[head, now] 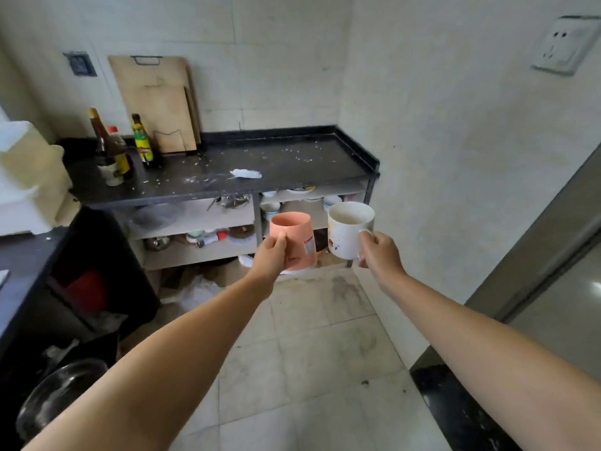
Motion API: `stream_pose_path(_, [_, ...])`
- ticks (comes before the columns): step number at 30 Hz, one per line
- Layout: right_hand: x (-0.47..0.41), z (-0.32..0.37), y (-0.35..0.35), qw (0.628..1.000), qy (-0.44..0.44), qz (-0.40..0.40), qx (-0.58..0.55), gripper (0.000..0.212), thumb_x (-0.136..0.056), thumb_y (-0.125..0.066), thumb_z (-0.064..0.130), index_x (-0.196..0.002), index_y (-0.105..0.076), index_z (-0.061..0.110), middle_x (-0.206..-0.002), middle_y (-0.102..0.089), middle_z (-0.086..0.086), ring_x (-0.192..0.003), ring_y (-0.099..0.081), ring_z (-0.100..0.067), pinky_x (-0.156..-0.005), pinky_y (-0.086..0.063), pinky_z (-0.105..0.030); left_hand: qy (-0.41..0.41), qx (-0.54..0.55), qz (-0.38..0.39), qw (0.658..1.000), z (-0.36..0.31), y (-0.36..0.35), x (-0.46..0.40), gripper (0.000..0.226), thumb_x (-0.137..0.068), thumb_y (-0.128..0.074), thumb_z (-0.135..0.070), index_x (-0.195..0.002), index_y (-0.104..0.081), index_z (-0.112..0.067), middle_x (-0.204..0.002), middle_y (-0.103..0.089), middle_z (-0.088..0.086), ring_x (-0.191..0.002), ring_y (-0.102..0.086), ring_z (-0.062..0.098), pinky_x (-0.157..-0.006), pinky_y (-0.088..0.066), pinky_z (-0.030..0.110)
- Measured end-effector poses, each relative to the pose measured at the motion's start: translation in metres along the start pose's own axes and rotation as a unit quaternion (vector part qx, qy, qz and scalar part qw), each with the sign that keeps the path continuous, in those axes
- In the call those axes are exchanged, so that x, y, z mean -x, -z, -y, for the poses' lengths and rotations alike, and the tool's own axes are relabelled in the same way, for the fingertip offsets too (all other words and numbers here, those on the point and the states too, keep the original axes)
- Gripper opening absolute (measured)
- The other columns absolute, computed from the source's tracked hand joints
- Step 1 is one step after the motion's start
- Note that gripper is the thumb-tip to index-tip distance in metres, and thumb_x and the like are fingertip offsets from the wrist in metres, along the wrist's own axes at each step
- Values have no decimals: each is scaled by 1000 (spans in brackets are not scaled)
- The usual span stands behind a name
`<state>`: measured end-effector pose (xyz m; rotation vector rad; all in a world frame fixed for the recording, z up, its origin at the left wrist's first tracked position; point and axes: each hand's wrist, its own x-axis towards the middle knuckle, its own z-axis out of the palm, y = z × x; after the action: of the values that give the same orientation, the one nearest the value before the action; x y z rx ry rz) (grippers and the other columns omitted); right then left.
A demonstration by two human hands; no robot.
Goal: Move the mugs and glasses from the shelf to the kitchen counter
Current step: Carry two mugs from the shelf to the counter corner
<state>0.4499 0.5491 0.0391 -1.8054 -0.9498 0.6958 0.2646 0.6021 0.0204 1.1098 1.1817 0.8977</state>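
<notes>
Head view: left hand gripping pink mug, right hand gripping white mug, both before the counter.

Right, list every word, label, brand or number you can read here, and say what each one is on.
No text here is legible.
Pink mug, held in the left hand: small sticker label, blurred.
White mug, held in the right hand: speckled pattern, no words visible.
Green-and-yellow sauce bottle: label too small to read.
Dark sauce bottle: yellow label, blurred.
</notes>
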Motion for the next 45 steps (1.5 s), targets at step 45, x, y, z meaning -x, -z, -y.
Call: stream_pose_path(45, [-883,58,-163,995,-91,25,-28,17,-96,-38,22,-101,-51,12,-80,-53,-5,-66,-50,-13,-69,-50,-30,65,1,-35,997,-158,-162,-847,43,-102,-36,-26,-130,-45,6,-136,-46,31,-108,-58,31,-103,-48,43])
